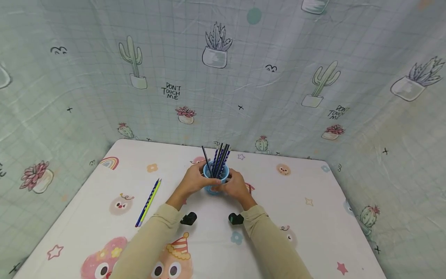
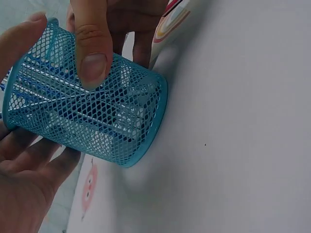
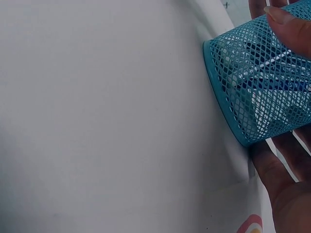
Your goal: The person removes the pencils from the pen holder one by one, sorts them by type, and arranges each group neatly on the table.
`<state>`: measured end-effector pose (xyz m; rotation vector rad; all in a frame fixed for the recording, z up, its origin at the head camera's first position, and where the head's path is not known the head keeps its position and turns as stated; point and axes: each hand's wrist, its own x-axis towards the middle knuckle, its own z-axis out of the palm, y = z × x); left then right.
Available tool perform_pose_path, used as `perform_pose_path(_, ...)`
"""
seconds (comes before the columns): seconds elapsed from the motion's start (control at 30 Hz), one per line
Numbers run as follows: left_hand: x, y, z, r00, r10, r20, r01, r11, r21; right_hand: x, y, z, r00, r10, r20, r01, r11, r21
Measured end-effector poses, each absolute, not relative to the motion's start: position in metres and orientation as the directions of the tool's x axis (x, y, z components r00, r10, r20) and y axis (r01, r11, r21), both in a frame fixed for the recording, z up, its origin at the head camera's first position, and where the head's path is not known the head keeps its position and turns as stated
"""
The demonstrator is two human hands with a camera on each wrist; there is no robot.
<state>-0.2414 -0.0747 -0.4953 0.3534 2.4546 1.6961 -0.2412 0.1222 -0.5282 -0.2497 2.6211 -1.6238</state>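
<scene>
A light-blue mesh pen cup (image 1: 215, 190) stands roughly upright near the middle of the table, between both hands. My left hand (image 1: 195, 180) grips its left side, the thumb across the front near the rim. From the right, my right hand (image 1: 237, 186) grips the cup, its thumb also on the mesh (image 2: 121, 107). Several dark blue and black pencils (image 1: 220, 161) stick up out of the cup, one leaning left. Through the mesh (image 3: 262, 82) in the right wrist view, the pencils' lower parts show. The cup's base is close over the white tabletop, with a shadow beside it.
Left of the hands, a dark blue pencil (image 1: 147, 203) and a yellow-green pencil (image 1: 151, 201) lie side by side on the printed tablecloth (image 1: 296, 193). A patterned curtain (image 1: 244, 89) rises behind the table and along both sides.
</scene>
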Motion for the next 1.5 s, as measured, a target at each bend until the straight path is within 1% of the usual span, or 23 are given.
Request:
perform_pose_path(0.2,-0.241,-0.076,-0.502,-0.969,0.244,0.050,0.134,0.343,0.930,-0.242,0.119,-0.528,-0.982,-0.179,0.055,-0.127,0.423,-0.897)
perform_pose_path(0.3,-0.240,-0.076,-0.504,-0.971,0.234,0.041,0.124,0.350,0.928,-0.241,0.121,-0.523,-0.973,-0.231,0.022,-0.113,0.387,-0.915)
perform_pose_path(0.5,-0.241,-0.074,-0.502,-0.974,0.227,0.023,0.112,0.388,0.915,-0.248,0.144,-0.496,-0.922,-0.369,-0.116,0.023,0.247,-0.969)
perform_pose_path(0.57,-0.243,-0.071,-0.500,-0.975,0.223,0.024,0.114,0.405,0.907,-0.253,0.152,-0.482,-0.905,-0.401,-0.138,0.070,0.179,-0.981)
perform_pose_path(0.63,-0.244,-0.070,-0.498,-0.977,0.214,0.017,0.108,0.422,0.900,-0.257,0.156,-0.468,-0.908,-0.393,-0.146,0.111,0.112,-0.988)
perform_pose_path(0.67,-0.245,-0.070,-0.497,-0.978,0.210,0.013,0.105,0.431,0.896,-0.259,0.156,-0.462,-0.918,-0.369,-0.144,0.119,0.090,-0.989)
perform_pose_path(0.77,-0.245,-0.069,-0.495,-0.978,0.210,0.007,0.100,0.437,0.894,-0.266,0.150,-0.449,-0.964,-0.236,-0.118,0.115,0.030,-0.993)
perform_pose_path(0.83,-0.245,-0.070,-0.495,-0.978,0.208,0.001,0.094,0.436,0.895,-0.271,0.142,-0.445,-0.987,-0.129,-0.092,0.085,0.058,-0.995)
perform_pose_path(0.9,-0.244,-0.071,-0.496,-0.978,0.209,0.005,0.096,0.430,0.898,-0.276,0.133,-0.444,-0.997,-0.041,-0.070,0.066,0.092,-0.994)
perform_pose_path(1.03,-0.241,-0.073,-0.499,-0.977,0.214,0.011,0.103,0.423,0.900,-0.280,0.122,-0.445,-0.998,0.051,-0.029,0.037,0.174,-0.984)
perform_pose_path(1.3,-0.242,-0.074,-0.500,-0.976,0.216,0.028,0.119,0.420,0.900,-0.283,0.119,-0.439,-0.994,0.066,0.083,-0.062,0.283,-0.957)
perform_pose_path(1.5,-0.243,-0.074,-0.502,-0.974,0.225,0.024,0.119,0.418,0.901,-0.287,0.127,-0.426,-0.990,0.035,0.138,-0.121,0.296,-0.948)
